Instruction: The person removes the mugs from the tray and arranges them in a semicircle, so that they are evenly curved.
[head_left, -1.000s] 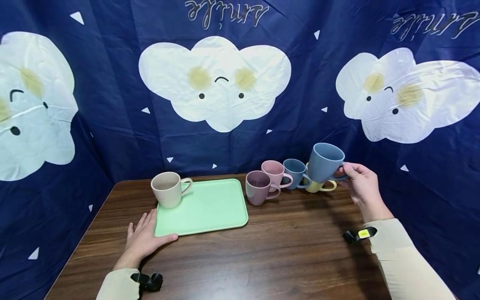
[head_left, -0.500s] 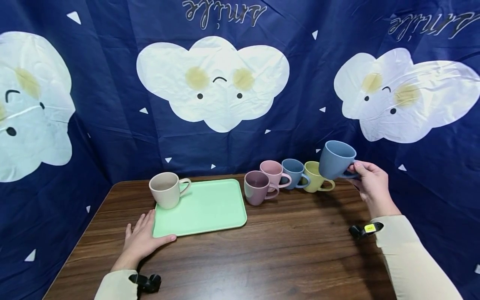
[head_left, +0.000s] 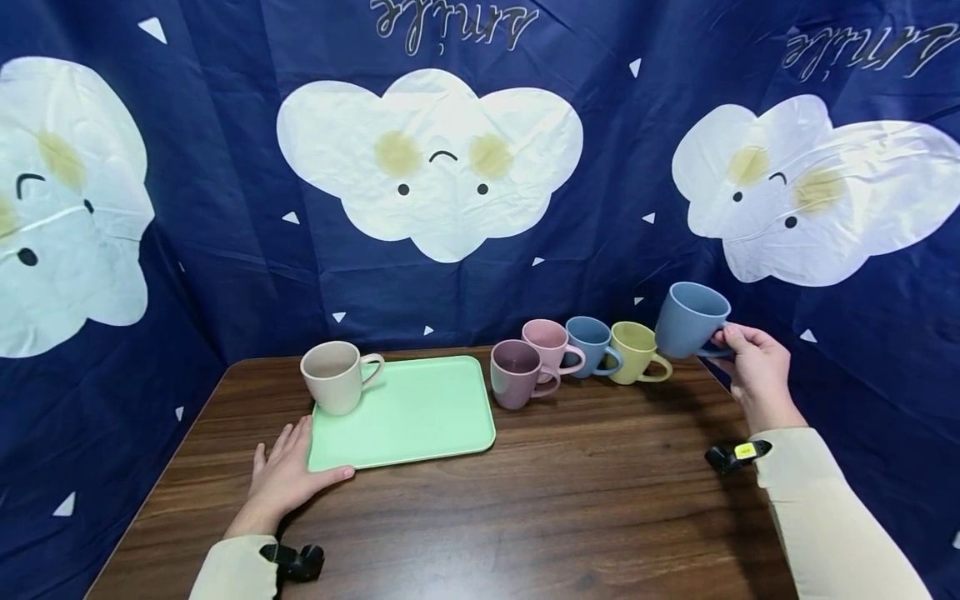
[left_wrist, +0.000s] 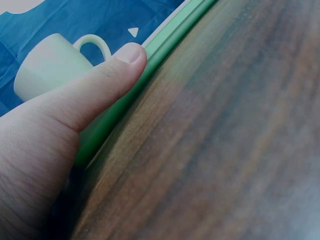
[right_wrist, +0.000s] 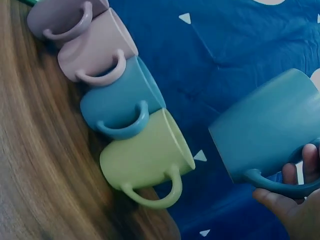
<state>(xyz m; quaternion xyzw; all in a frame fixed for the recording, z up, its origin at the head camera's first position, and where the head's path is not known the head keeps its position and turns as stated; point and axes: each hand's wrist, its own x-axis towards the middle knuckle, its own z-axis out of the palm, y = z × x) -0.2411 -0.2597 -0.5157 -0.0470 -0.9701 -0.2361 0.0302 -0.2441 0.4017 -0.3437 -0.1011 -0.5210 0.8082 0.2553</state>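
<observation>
My right hand (head_left: 761, 367) pinches the handle of a grey-blue mug (head_left: 692, 321), held up off the table at the right end of a row of mugs. In the right wrist view this raised mug (right_wrist: 272, 125) is apart from the yellow-green mug (right_wrist: 145, 152). My left hand (head_left: 288, 475) rests at the near left corner of a light green tray (head_left: 420, 417), fingers straight along its left side and thumb along its front edge. A beige mug (head_left: 333, 379) stands upright on the tray's far left part, handle to the right; the left wrist view shows the thumb (left_wrist: 130, 54) on the rim.
Right of the tray stand a purple mug (head_left: 516, 375), a pink mug (head_left: 546, 335) and a blue mug (head_left: 589, 336), close together with handles to the right. Dark blue cloth (head_left: 450, 292) hangs behind and beside the wooden table (head_left: 525, 517).
My right hand has moved to the right with the grey-blue mug, which has come away from in front of the yellow-green mug. The left hand, tray and beige mug have stayed put.
</observation>
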